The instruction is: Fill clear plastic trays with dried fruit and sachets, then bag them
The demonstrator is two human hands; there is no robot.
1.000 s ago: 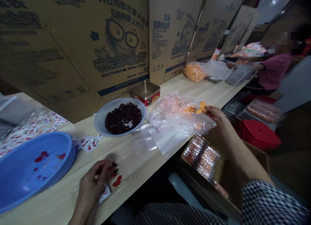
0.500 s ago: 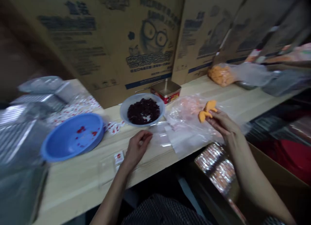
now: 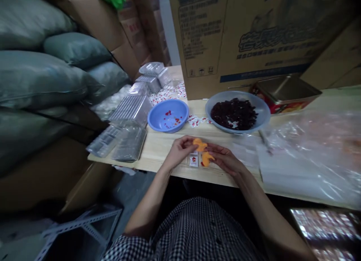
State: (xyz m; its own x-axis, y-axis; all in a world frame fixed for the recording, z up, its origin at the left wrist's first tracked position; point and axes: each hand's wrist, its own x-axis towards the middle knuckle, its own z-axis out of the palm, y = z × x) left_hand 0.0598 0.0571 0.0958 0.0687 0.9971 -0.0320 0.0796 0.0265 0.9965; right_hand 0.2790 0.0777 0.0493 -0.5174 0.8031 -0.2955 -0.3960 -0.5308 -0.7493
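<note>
Two small orange moulded pieces are between my hands, just above the table's front edge. My left hand [image 3: 182, 150] pinches the upper orange piece [image 3: 199, 144]. In my right hand [image 3: 225, 159] the fingertips are closed on the lower orange piece [image 3: 207, 159]. Beneath them a small white sachet with a red print [image 3: 193, 161] lies in a clear shallow tray, mostly covered by my hands. Just behind stands a blue basin [image 3: 168, 116] with a few red bits. To its right, a translucent bowl [image 3: 265, 114] holds dark red pieces.
Stacked clear plastic trays [image 3: 132, 109] stand at the left, before scattered printed sachets [image 3: 172, 92]. A red tin [image 3: 293, 105] is behind the bowl. Clear plastic bags [image 3: 313, 152] cover the table's right side. A large cardboard box [image 3: 203, 39] stands behind; full sacks [image 3: 42, 77] are piled left.
My right hand has brought the two orange pieces leftward from over the plastic bags to above the small tray. My left hand has taken hold of one. The view has turned left.
</note>
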